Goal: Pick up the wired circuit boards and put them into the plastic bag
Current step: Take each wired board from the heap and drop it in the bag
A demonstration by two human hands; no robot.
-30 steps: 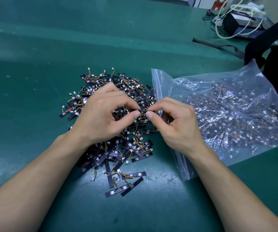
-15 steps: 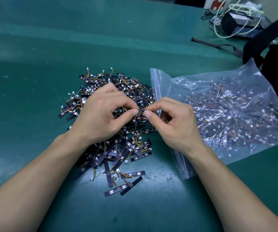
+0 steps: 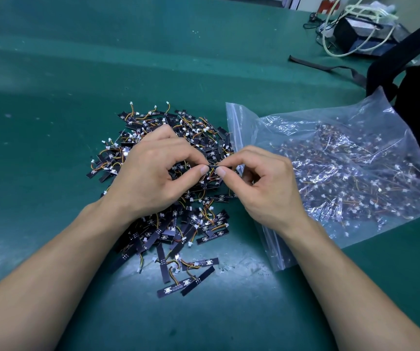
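A heap of small black strip-shaped circuit boards (image 3: 198, 138), with orange and yellow wires and white plugs, lies loose and crossed on the dark green surface (image 3: 39, 127). Above the heap the left hand (image 3: 153, 178) pinches one end of a single black board (image 3: 212, 165) between thumb and forefinger. The right hand (image 3: 262, 183) pinches the other end the same way. This board is held just above the heap, its long axis running left to right, one end towards each hand. Just to its right sits the clear crinkled zip-top plastic bag (image 3: 343, 160), already holding many boards, with its mouth along the left edge beside the heap.

The board's wire may be hooked in the heap and drag neighbours along. The bag's mouth also looks flat, with the right wrist over it, so a board held crosswise could catch on the lip and drop.
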